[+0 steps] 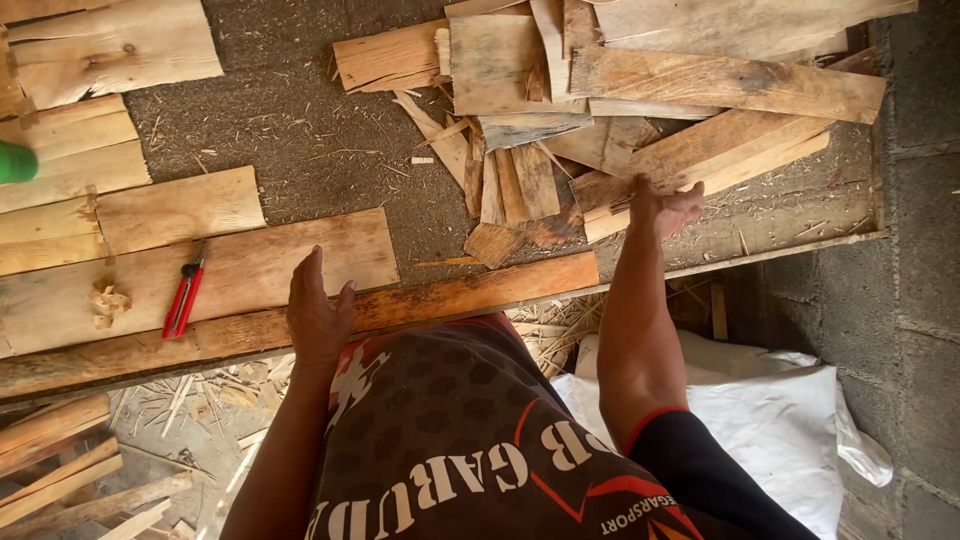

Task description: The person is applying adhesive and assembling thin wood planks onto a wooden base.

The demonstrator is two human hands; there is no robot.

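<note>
Left hand: the left hand [318, 315] lies palm down, fingers straight and pressed close together, thumb set slightly apart, on the long reddish-brown wooden plank [300, 325] that runs along the near edge of the bench. It grips nothing.
Right hand: the right hand [662, 207] reaches farther out and to the right, resting on the near end of a pale slanted wooden offcut [715, 158] at the edge of the scrap pile. The fingers curl down over the wood; whether they pinch it cannot be told.
Plank position: the long plank spans from the left edge to about mid-scene, just in front of the person's torso, touching a wide pale flat board [250, 270] on its far side.
Scrap pile: a heap of rough weathered wood scraps and splinters [600, 90] lies far right, overlapping at many angles.
Tool: red-handled pliers [184, 298] lie on the wide pale board, left of the left hand and apart from it.
Bench surface: dark, sawdust-covered work surface [300, 130] shows between the boards.
Left stack: further pale boards [90, 150] lie at far left.
Below bench: a white sack [780, 430] sits near right, against a grey block wall [915, 250].
</note>
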